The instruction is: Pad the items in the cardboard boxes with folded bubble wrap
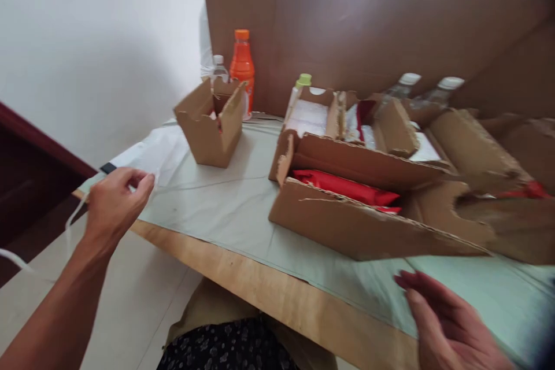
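While left fingers pinch narrowly, contents unclear, right fingers parted between long box and table edge

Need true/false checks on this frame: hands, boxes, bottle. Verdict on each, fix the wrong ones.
1. The left hand is nearer the small cardboard box than the right hand is. True.
2. A red packet lies inside the long front box. True.
3. The right hand grips the long front box. False: it is apart from the box, on the near side, with its thumb and fingers open.
4. The orange bottle stands behind the small cardboard box. True.
5. The orange bottle has a white cap. False: its cap is orange.
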### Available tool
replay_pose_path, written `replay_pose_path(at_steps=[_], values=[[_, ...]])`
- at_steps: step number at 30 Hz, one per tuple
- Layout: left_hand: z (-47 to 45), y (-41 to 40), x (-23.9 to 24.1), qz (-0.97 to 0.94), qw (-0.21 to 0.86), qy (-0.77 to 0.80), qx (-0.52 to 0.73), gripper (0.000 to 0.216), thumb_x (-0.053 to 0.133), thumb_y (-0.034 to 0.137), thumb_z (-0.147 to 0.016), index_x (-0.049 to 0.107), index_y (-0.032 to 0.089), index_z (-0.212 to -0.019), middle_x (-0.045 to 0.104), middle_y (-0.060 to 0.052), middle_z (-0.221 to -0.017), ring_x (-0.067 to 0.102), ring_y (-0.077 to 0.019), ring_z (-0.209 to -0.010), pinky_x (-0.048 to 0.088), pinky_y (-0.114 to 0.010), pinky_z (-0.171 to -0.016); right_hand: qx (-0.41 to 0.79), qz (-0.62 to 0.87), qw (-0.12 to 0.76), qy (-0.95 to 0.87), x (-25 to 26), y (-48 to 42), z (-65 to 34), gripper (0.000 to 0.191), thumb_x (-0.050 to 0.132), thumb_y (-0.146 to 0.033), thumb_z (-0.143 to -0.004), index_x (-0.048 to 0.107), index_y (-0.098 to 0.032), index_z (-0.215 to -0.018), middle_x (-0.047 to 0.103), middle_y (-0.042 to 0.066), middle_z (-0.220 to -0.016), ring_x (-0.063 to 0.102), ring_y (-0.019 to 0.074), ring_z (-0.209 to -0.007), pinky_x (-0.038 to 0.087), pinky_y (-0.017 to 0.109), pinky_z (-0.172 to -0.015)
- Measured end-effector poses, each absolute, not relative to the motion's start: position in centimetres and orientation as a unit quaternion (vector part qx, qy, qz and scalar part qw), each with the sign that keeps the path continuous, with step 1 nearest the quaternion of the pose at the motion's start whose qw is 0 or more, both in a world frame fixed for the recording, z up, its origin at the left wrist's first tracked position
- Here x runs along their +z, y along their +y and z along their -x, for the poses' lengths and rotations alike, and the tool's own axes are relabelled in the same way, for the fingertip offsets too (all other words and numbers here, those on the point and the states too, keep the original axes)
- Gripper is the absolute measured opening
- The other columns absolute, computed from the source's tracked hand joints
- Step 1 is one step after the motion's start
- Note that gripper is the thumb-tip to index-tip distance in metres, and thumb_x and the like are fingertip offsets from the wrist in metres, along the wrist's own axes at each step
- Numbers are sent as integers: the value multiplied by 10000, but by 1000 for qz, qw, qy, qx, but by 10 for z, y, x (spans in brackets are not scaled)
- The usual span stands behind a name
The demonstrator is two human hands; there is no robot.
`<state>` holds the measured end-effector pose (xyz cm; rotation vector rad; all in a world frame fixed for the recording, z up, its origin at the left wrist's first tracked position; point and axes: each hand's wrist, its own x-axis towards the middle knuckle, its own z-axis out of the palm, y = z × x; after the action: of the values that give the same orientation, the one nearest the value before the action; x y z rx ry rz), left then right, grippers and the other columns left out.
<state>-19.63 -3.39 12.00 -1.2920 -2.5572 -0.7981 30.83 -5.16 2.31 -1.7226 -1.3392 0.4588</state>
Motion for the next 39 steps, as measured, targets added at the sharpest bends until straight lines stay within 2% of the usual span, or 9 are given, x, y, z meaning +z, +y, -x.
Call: replay_pose_path(at_steps=[4, 8, 11, 15, 19, 25, 30, 34, 39], values=[[104, -59, 107, 570, -92, -703, -415, 224, 629, 437, -842, 682, 257, -721, 741, 1, -770, 667, -197, -701, 529, -295, -621, 334, 577, 382, -640, 45, -78, -251, 414, 665, -552, -936, 718, -272, -1235, 774, 102, -1212, 761, 278, -1002, 631, 416, -899], [0, -72, 80, 626, -328, -561, -430, 145, 595, 289, -906, 703, 249, -818, 751, -22, -799, 702, -184, -695, 563, -284, -610, 493, 474, 369, -629, 37, -83, -209, 843, 760, -586, -850, 458, -244, -1559, 614, 168, -1490, 667, 329, -1279, 610, 459, -980], [-40, -82, 64, 659, -397, -489, -411, 184, 550, 236, -978, 730, 221, -1012, 780, -66, -979, 742, -198, -869, 609, -319, -797, 502, 532, 368, -575, 28, -79, -207, 876, 774, -544, -833, 431, -190, -1557, 700, 164, -1334, 714, 320, -1164, 608, 458, -953], [-27, -98, 50, 701, -278, -504, -421, 176, 594, 158, -952, 730, 208, -1053, 768, -90, -1063, 732, -218, -993, 605, -352, -892, 495, 556, 367, -559, 22, -73, -216, 610, 625, -451, -939, 518, -177, -1473, 767, 93, -1022, 729, 215, -786, 605, 347, -723], [19, -103, 38, 715, -129, -582, -365, 248, 622, 190, -915, 727, 236, -1135, 723, -114, -1237, 656, -304, -1217, 524, -507, -1086, 438, 589, 390, -555, 21, -72, -220, 497, 628, -431, -942, 611, -195, -1379, 767, 75, -992, 727, 204, -823, 610, 351, -796], [62, -90, 25, 722, -129, -630, -257, 465, 583, 267, -849, 631, 201, -1307, 579, -161, -1492, 370, -402, -1535, 346, -633, -1226, 359, 596, 430, -575, 29, -74, -233, 409, 661, -412, -960, 662, -229, -1325, 772, 67, -1035, 746, 212, -909, 606, 394, -931], [58, -76, 35, 735, -140, -608, -267, 83, 541, 205, -891, 615, 220, -928, 730, -115, -1170, 596, -335, -1308, 501, -532, -1081, 281, 622, 427, -593, 35, -70, -250, 406, 695, -425, -940, 689, -232, -1297, 775, 66, -1033, 748, 215, -878, 617, 411, -908], [46, -59, 45, 739, -164, -596, -267, 218, 568, 187, -924, 629, 206, -1133, 743, -49, -987, 702, -228, -955, 580, -390, -880, 250, 658, 420, -573, 36, -65, -264, 443, 708, -458, -923, 690, -223, -1298, 761, 55, -984, 702, 184, -735, 611, 353, -720], [32, -40, 41, 777, -67, -558, -283, 389, 578, 142, -961, 575, 123, -1349, 732, -104, -1048, 669, -273, -988, 557, -458, -903, 132, 692, 357, -613, 26, -60, -287, 457, 692, -424, -928, 661, -203, -1327, 744, 77, -1011, 658, 191, -725, 570, 363, -666]])
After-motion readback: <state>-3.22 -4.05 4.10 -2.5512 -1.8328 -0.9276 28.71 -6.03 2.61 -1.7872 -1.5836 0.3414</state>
